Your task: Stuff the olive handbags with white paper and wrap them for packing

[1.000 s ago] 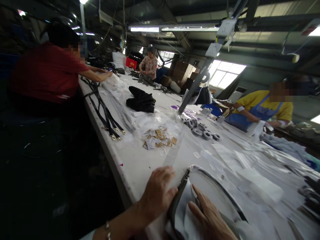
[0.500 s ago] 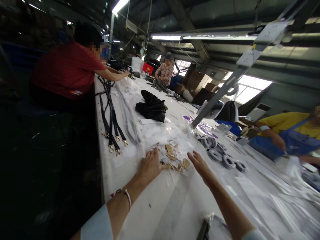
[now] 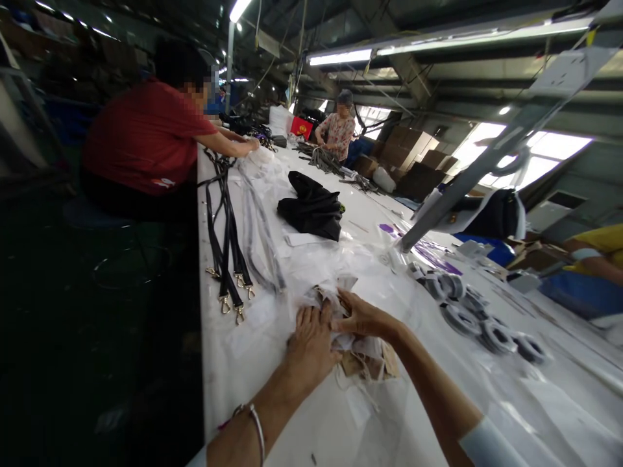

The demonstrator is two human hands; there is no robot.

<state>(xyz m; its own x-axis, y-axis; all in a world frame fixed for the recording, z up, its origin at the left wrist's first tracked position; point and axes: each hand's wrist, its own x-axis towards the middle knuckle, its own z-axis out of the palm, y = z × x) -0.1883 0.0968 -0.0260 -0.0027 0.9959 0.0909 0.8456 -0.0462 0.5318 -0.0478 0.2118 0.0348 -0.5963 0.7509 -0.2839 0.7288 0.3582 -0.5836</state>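
Both my hands are on a small heap of brown and white paper tags [image 3: 366, 360] lying on the long white table [image 3: 272, 428]. My left hand [image 3: 311, 342] lies over the left side of the heap, fingers curled down onto the tags. My right hand [image 3: 363, 316] comes in from the right, its fingers bent and pinching into the tags at the top of the heap. Clear plastic wrap [image 3: 335, 263] lies crumpled just beyond the heap.
Black straps with gold clasps [image 3: 226, 259] hang over the table's left edge. A folded black bag [image 3: 311, 207] lies further up. Grey tape rolls [image 3: 481, 318] sit to the right by a slanted metal post [image 3: 467, 188]. A person in red [image 3: 146, 136] works at left, others beyond.
My hands left the grey bag near the table's front and reached forward. They were open above the tags half a second ago; now both are closed down on the heap.
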